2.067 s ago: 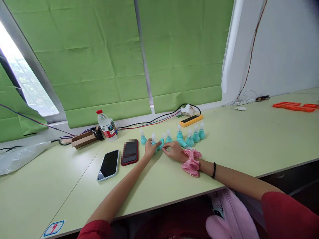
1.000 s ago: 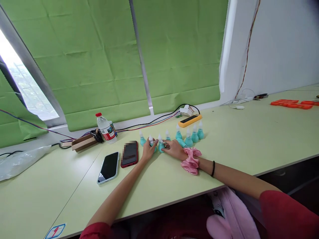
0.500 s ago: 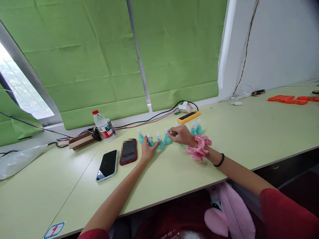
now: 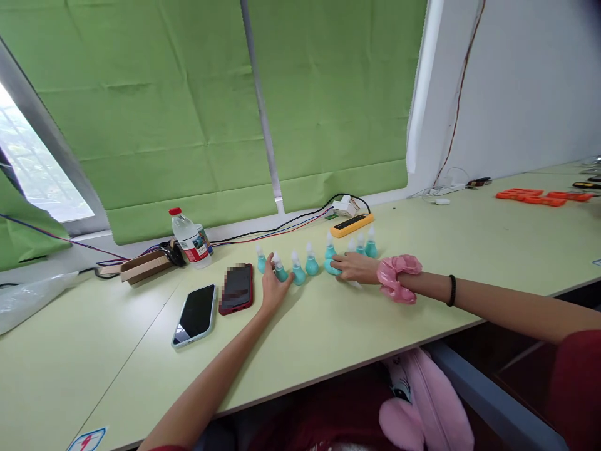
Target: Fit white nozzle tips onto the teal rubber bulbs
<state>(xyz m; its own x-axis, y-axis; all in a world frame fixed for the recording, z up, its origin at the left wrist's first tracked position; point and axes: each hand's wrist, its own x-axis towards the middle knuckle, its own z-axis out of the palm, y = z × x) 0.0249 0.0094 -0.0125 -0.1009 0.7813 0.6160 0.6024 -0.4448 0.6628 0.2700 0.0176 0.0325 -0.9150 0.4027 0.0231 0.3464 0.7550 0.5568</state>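
Several teal squeeze bulbs with clear pointed tips, which look like nasal aspirators, stand in a loose row on the table. My left hand [image 4: 275,288] has its thumb and fingers around one upright nasal aspirator [image 4: 280,270]; its thumb is close to the neighbouring aspirator [image 4: 298,274]. Farther right, my right hand [image 4: 357,268] has its fingertips on the teal bulb of another aspirator [image 4: 332,265], whose tip is mostly hidden beneath the hand. Just behind that bulb stands an upright aspirator [image 4: 330,250]. More aspirators [image 4: 370,248] stand beyond my right hand, partly covered by it.
Left of my left hand lie a red-cased phone [image 4: 237,289] and a light-cased phone [image 4: 195,315]. A water bottle [image 4: 190,241] and an open cardboard box [image 4: 146,265] stand behind them. A yellow tool [image 4: 352,225] and cables lie at the back; orange pieces [image 4: 530,196] lie far right.
My right hand has turned and moved slightly right and down, from near a bulb's tip onto a teal bulb. My left hand stays around the same aspirator. The view has shifted slightly.
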